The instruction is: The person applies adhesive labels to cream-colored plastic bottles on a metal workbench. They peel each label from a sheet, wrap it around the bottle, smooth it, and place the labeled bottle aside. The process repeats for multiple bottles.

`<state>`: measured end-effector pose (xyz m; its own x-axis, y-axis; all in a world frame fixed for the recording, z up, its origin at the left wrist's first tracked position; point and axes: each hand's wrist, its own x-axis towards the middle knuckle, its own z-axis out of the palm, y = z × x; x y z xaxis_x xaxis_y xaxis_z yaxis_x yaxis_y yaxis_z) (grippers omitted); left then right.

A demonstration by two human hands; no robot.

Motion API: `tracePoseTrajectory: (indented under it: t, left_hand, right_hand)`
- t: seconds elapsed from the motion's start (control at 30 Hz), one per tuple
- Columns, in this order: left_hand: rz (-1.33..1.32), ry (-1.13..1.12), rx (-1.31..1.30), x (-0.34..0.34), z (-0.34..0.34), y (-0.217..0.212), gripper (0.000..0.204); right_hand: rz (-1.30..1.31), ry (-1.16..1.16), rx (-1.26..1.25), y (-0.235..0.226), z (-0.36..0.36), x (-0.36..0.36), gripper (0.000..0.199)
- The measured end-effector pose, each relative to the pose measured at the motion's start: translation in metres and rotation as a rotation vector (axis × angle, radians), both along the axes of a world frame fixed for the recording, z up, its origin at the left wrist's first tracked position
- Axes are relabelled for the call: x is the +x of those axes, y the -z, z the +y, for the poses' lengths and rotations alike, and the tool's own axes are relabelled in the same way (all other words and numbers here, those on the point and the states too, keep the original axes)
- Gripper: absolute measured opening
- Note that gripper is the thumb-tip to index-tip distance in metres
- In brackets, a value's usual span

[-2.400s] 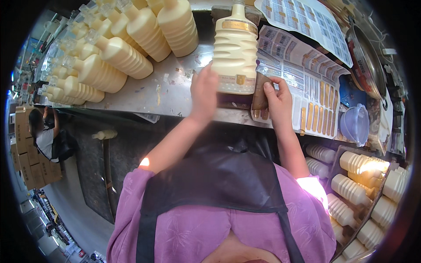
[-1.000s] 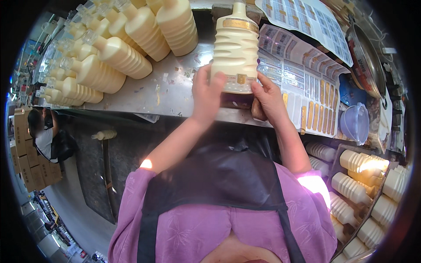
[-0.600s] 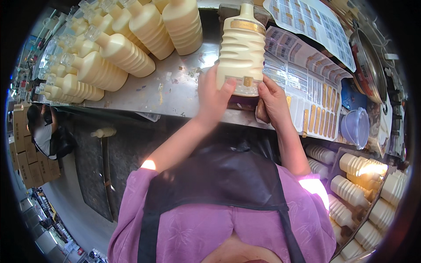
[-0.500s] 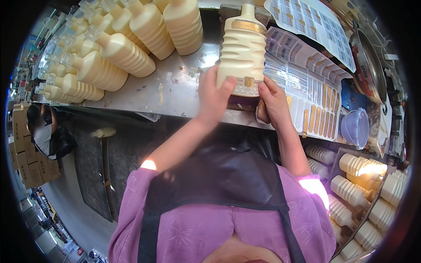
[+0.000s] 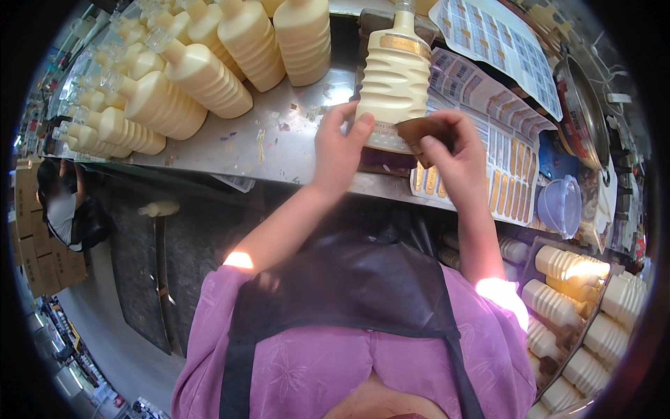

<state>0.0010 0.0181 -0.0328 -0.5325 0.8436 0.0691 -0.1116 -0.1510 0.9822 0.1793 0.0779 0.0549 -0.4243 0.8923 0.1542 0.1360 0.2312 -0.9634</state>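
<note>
A cream, ribbed bottle (image 5: 396, 77) with gold labels lies on its back on a dark block (image 5: 380, 160) at the table's front edge, its neck pointing away from me. My left hand (image 5: 338, 143) grips the bottle's lower left side, with the thumb on its front near the base. In my right hand (image 5: 457, 150) is a thin, bent brown flat piece (image 5: 421, 131), pinched between thumb and fingers. Its edge meets the bottle's lower right front, over the small label there, which it partly covers.
Several cream bottles (image 5: 209, 80) crowd the table's left side. Label sheets (image 5: 513, 178) spread to the right, near a blue bucket (image 5: 560, 206) and a round metal pan (image 5: 583, 105). A crate of bottles (image 5: 558, 304) stands lower right. A person (image 5: 63, 209) is near cardboard boxes (image 5: 42, 262) at left.
My right hand has lifted from beside the bottle's base and brought the brown piece onto the bottle's lower front. The left hand still holds the bottle.
</note>
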Motion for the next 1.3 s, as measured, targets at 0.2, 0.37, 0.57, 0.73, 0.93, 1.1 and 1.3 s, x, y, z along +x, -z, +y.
tracePoseTrajectory:
  t: [0.2, 0.37, 0.57, 0.73, 0.93, 1.1, 1.3]
  left_hand:
    - [-0.063, 0.013, -0.017, -0.008, -0.002, -0.001, 0.028]
    - [-0.266, 0.092, -0.019, -0.014, -0.005, -0.01, 0.028]
    - [-0.34, 0.113, -0.02, -0.019, -0.01, -0.01, 0.028]
    - [-0.392, 0.133, -0.047, -0.019, -0.014, -0.019, 0.03]
    - [0.027, 0.053, -0.043, -0.011, -0.017, -0.016, 0.039]
    - [0.433, -0.039, -0.08, 0.001, -0.008, -0.018, 0.053]
    - [0.352, -0.002, -0.064, 0.005, -0.002, -0.006, 0.051]
  right_hand:
    - [-0.448, 0.043, 0.89, -0.027, -0.008, -0.025, 0.031]
    - [-0.479, -0.344, 1.042, -0.02, -0.038, -0.032, 0.036]
    - [-0.631, -0.236, 1.037, -0.03, -0.045, -0.048, 0.035]
    - [-0.505, -0.223, 0.764, -0.016, -0.045, -0.044, 0.032]
    - [-0.483, 0.238, 0.425, -0.013, -0.027, -0.021, 0.03]
    - [-0.449, 0.173, 0.164, -0.009, -0.031, -0.019, 0.032]
    - [-0.042, 0.202, -0.427, 0.029, -0.016, 0.019, 0.031]
